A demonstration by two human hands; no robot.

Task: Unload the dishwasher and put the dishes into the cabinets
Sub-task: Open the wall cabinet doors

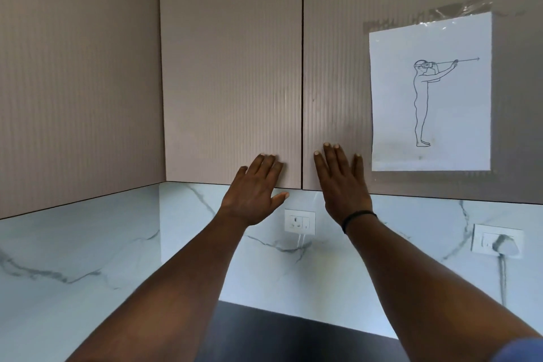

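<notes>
Two ribbed beige upper cabinet doors fill the view, both closed: the left door (232, 67) and the right door (335, 67), split by a thin dark gap. My left hand (255, 191) is stretched out with straight fingers over the left door's bottom right corner. My right hand (342, 182), a dark band on its wrist, is held flat over the right door's bottom left corner. Neither hand holds anything. No dishes and no dishwasher are in view.
A paper sheet (430, 97) with a line drawing of a standing figure is taped to the right door. Another cabinet face (79, 73) meets the corner at left. Marble backsplash carries a white socket (299, 221) and a second socket (496, 241) with a plug. Dark countertop (279, 335) lies below.
</notes>
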